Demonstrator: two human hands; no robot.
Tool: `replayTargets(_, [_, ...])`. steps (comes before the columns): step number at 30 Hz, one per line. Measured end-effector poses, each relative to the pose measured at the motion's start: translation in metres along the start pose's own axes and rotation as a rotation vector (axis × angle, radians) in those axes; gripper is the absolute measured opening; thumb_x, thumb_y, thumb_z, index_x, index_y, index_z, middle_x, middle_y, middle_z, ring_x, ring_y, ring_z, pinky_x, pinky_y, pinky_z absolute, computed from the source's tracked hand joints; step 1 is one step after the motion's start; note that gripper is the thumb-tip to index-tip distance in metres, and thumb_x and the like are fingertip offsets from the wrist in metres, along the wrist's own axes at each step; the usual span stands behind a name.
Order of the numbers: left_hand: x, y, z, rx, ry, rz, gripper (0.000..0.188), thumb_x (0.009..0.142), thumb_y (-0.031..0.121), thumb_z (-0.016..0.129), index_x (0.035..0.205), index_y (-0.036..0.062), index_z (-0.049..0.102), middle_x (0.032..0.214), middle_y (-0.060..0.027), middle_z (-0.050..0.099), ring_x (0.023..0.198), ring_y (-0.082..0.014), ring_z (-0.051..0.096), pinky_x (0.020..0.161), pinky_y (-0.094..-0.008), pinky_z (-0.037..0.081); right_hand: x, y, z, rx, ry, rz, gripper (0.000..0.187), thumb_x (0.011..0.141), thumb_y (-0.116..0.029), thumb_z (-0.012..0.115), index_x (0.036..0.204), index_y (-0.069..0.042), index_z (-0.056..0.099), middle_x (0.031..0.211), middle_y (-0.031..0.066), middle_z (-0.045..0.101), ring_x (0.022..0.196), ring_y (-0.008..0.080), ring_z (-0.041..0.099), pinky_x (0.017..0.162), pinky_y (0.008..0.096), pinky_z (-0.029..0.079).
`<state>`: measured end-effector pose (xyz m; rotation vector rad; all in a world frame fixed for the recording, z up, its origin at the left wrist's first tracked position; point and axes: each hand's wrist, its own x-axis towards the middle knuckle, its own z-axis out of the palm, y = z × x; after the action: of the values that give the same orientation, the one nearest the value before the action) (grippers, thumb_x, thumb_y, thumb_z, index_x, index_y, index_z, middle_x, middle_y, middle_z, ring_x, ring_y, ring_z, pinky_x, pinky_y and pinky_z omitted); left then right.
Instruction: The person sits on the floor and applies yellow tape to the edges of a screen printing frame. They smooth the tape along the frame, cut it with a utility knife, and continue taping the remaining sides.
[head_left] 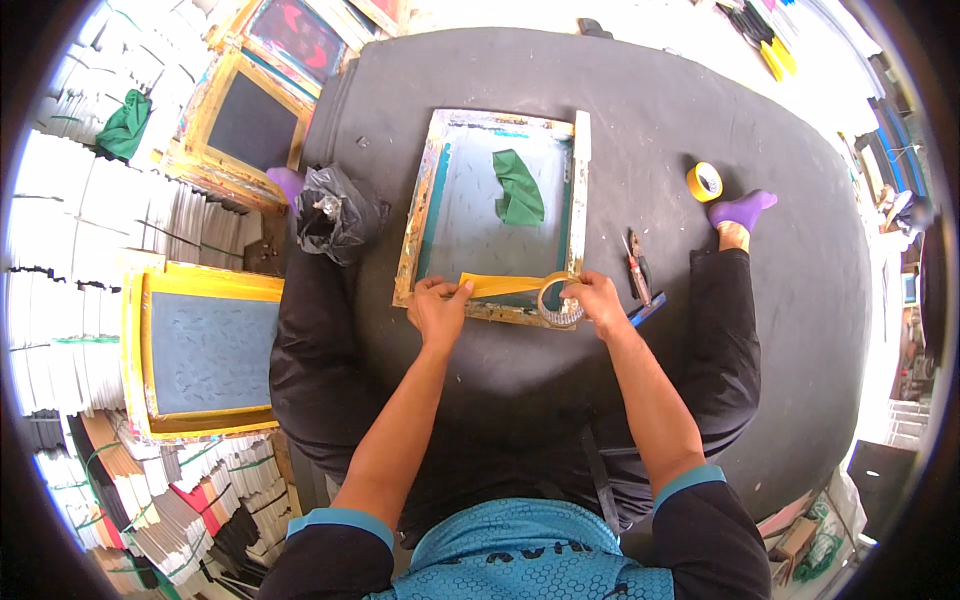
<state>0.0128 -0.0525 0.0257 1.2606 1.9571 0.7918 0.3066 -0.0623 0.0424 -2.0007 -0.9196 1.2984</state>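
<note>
A wooden-framed printing screen [450,240] with greyish-blue mesh lies flat before me on the dark surface. Across its near edge runs a stretched strip of yellow tape [505,286]. The fingers of my left hand [438,306] pinch the strip's left end at the frame's near left corner. My right hand [594,298] is closed on the tape roll [546,300], held over the near right corner, and the strip leads to it. A crumpled green cloth [518,188] rests on the mesh, beyond both hands.
Right of the screen lie pliers [639,262], a red-handled tool [637,278] and a blue tool [650,308]. Another yellow tape roll [704,181] sits by my right foot. A black plastic bag [336,212] is near my left leg. More framed screens [210,352] and stacked paper line the left.
</note>
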Motion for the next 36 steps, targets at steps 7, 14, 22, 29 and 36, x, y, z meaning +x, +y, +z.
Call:
replayTargets(7, [0.023,-0.002,-0.04,0.19,0.012,-0.07,0.033,0.08,0.039,0.087,0.09,0.0079,0.084,0.16,-0.0148,0.045,0.148,-0.0362,0.041,0.119,-0.0622,0.025,-0.058,-0.009,0.047,-0.324,0.031,-0.056,0.038,0.069,-0.023,0.086,0.091,0.006,0.074,0.119,0.0189,0.059,0.104,0.0293,0.061,0.089,0.0389,0.053])
replayTargets(14, [0.026,-0.045,-0.025,-0.177,-0.022,-0.006,0.033,0.083,0.029,0.088,0.098,-0.0006,0.082,0.162,-0.0201,0.038,0.133,-0.0328,0.058,0.11,-0.042,0.045,-0.056,0.005,0.052,-0.144,0.115,-0.036,0.048,0.067,-0.024,0.089,0.104,0.003,0.074,0.14,0.0251,0.044,0.122,0.0382,0.056,0.101,0.0431,0.051])
replayTargets(22, [-0.005,0.001,-0.029,-0.201,-0.039,0.003,0.031,0.086,0.023,0.087,0.099,-0.0046,0.081,0.123,-0.0163,0.07,0.101,-0.0198,0.067,0.09,-0.0351,0.052,-0.062,-0.017,-0.002,-0.376,0.027,-0.415,0.042,0.071,-0.018,0.088,0.105,-0.001,0.069,0.118,0.0247,0.065,0.113,0.0389,0.066,0.095,0.0432,0.054])
replayTargets(29, [-0.012,0.02,-0.053,-0.523,-0.19,-0.103,0.028,0.087,0.014,0.086,0.101,-0.0096,0.079,0.085,-0.004,0.075,0.076,-0.0073,0.06,0.072,-0.0245,0.047,-0.063,-0.041,-0.023,-0.28,-0.092,-0.771,0.038,0.074,-0.003,0.085,0.106,-0.003,0.065,0.099,0.0179,0.073,0.096,0.0326,0.075,0.082,0.0393,0.058])
replayTargets(36, [-0.006,0.068,-0.067,-0.65,-0.221,0.023,0.024,0.086,0.012,0.087,0.099,-0.0073,0.08,0.082,-0.003,0.073,0.073,-0.0074,0.059,0.066,-0.0247,0.045,-0.044,-0.096,-0.057,-0.229,-0.16,-0.972,0.034,0.072,0.001,0.082,0.101,-0.003,0.065,0.094,0.0112,0.071,0.087,0.0225,0.072,0.079,0.0342,0.056])
